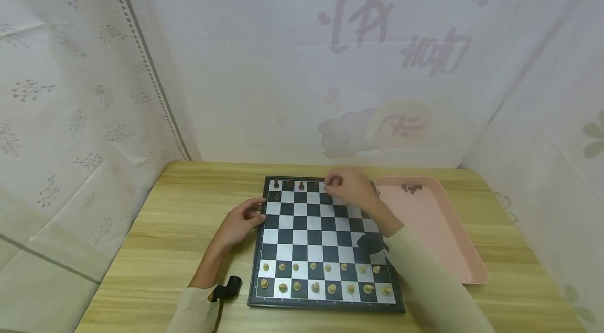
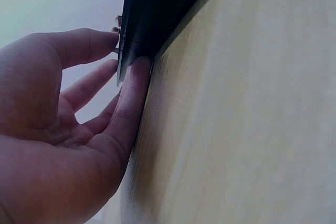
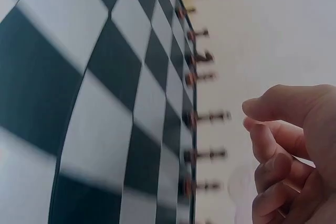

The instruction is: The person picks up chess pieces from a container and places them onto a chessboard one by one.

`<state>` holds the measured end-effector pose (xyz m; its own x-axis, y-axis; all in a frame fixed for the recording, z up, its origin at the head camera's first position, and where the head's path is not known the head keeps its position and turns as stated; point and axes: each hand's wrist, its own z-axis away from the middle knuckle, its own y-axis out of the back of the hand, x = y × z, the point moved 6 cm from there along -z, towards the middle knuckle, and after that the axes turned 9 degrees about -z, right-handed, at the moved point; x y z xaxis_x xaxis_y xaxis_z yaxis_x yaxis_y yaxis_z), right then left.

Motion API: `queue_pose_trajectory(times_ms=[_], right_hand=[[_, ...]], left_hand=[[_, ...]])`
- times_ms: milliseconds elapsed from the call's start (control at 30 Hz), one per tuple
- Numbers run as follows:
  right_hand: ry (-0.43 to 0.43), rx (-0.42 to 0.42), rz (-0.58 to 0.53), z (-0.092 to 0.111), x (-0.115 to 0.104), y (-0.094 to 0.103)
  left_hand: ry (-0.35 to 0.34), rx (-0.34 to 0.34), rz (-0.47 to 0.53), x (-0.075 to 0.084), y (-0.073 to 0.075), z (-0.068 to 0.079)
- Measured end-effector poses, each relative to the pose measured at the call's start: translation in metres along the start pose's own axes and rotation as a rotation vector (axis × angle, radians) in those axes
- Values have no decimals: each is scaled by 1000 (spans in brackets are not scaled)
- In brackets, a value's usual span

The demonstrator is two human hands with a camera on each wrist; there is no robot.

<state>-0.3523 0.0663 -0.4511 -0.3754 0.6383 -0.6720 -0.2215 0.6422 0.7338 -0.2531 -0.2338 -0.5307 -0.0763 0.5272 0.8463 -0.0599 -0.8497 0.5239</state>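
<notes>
A black-and-white chessboard [image 1: 313,223] lies on the wooden table. My left hand [image 1: 240,223] rests against its left edge, relaxed fingers touching the side; the left wrist view shows the same hand [image 2: 68,114] beside the dark edge [image 2: 157,9]. Over the far row, right of the dark pieces there, is my right hand [image 1: 351,186]. In the right wrist view this hand [image 3: 289,150] has curled fingers and thumb and finger tips close together; I cannot tell whether a small piece is hidden there. A dark row of chessmen [image 3: 210,116] stands apart from the fingertips. One dark pawn [image 1: 277,196] is in front.
To the board's right is a pink tray [image 1: 424,228] with several dark chess pieces [image 1: 412,188] at its far end. Two rows of pale chessmen [image 1: 315,287] stand along the near side. Patterned white cloth [image 1: 264,60] hangs behind the table [image 1: 179,223].
</notes>
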Motion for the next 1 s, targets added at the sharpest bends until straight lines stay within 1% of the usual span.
queue_pose_trajectory(times_ms=[133, 300, 400, 467, 533, 600, 700, 833, 900, 933, 1000], right_hand=[[-25, 47, -52, 13, 21, 21], [-122, 89, -82, 32, 46, 43], [-173, 105, -90, 43, 61, 55], [-184, 123, -87, 50, 71, 63], [-172, 133, -78, 56, 80, 71], [-163, 127, -62, 61, 90, 77], [-166, 107, 8, 68, 105, 85], [-165, 105, 163, 77, 120, 95], [-181, 108, 172, 80, 126, 97], [-185, 92, 169, 81, 128, 96], [-207, 47, 102, 81, 132, 93]], left_hand=[[6, 3, -3, -2, 1, 0], [15, -4, 5, -4, 0, 0], [7, -7, 5, -5, -1, -1], [4, -10, 5, -5, -1, -1], [-1, -10, 0, -4, -1, -1], [-3, -8, -7, -4, -1, -1], [3, -7, -6, -4, -1, -1], [9, -11, -4, -3, -2, -1], [7, -11, -6, -3, -2, -2], [4, -10, -10, -3, -2, -1], [7, -9, -11, -2, -2, -1]])
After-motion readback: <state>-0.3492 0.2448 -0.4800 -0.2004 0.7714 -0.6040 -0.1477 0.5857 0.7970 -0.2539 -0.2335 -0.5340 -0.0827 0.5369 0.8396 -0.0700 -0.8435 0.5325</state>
